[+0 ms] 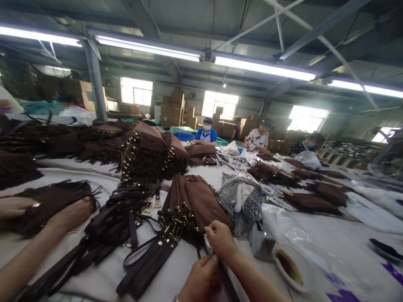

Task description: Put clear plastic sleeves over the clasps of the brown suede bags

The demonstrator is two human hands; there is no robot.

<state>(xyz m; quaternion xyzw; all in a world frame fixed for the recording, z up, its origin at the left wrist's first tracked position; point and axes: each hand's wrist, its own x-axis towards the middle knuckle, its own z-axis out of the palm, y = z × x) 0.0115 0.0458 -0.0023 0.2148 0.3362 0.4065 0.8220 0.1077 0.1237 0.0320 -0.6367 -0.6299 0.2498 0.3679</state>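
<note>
The left hand (203, 274) and the right hand (222, 241) meet over the white-covered tabletop (330, 235), toward the middle of its near edge. Between them is a dark strap (229, 283), slanting down toward the near edge, with a pale, shiny part (208, 243) at its upper end. The left fingers are clamped on the strap below that part; the right fingers are closed together on its upper end, at the lower corner of a row of brown pouches (201, 201).

The pouches lean side by side, with fringe, gold zips and more dark straps hanging toward the near edge. To their left lies a heap of dark straps (110, 222) with gold clasps; behind, a tall stack of fringed bags (151, 155). Just right of the pouches sits a black-and-white speckled bag (239, 201), then a metal box (262, 241) and a white bowl (292, 268) with something brown inside, near crumpled clear plastic (292, 228). Purple pieces (343, 293) lie in the near right corner.

Near the left edge, a co-worker's hands (71, 214) touch a fringed brown piece (52, 199). Beyond the far edge are a person in blue (205, 134), a person in a floral top (256, 138) and stacked cartons (173, 109).
</note>
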